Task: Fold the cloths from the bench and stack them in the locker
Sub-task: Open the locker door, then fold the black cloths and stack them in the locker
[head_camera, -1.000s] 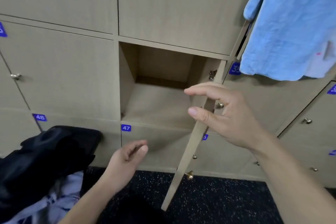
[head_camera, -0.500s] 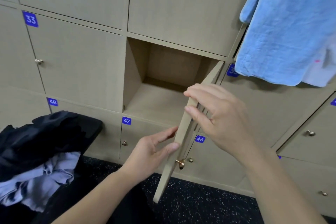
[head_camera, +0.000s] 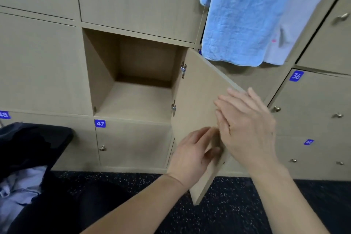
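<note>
My right hand lies flat, fingers straight, against the locker door. My left hand touches the same panel lower down, fingers loose, gripping nothing. I'd call this the opening step: the door is swung wide and no cloth is stacked in the locker yet. Next calls for a reach left to the cloths, a crumpled dark-and-pale heap, unfolded.

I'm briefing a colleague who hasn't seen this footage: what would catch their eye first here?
The open, empty beige wooden locker compartment sits at the centre. Its door is swung out to the right, with the left hand and right hand both touching it. A large light blue towel hangs in front of the lockers at upper right, and a heap of dark cloths lies at lower left.
</note>
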